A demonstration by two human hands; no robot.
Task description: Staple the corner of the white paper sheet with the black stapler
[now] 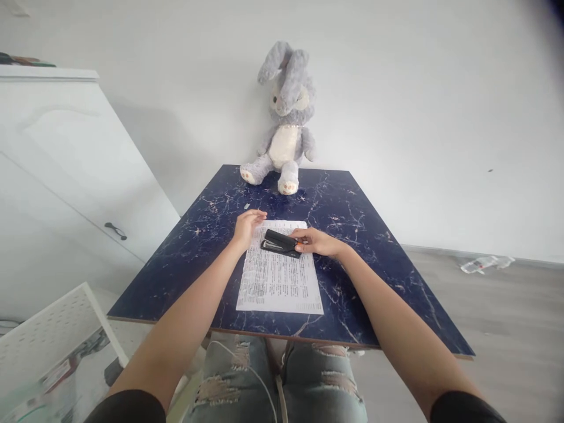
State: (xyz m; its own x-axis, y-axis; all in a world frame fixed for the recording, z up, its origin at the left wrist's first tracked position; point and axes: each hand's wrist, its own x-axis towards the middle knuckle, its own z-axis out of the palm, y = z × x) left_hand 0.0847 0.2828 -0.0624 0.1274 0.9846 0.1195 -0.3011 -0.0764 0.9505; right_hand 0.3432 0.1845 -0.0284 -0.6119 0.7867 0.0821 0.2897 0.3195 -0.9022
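A black stapler [282,244] is gripped in my right hand [316,242], its jaws pointing left above the upper part of a printed sheet of paper [282,282]. The fingers wrap round the stapler's back end, where a bit of orange shows. My left hand [248,228] rests at the paper's upper left edge with its fingers stretched out. Whether the sheet is one page or more, I cannot tell. Just beyond my left hand lies a small pale piece [247,206], too small to name.
A grey plush rabbit [286,141] sits at the back of the blue marbled table [185,264], against the wall. To the left stand a white cabinet [74,158] and a white perforated basket [53,323]. A clear plastic wrapper or bottle [482,264] lies on the floor at right.
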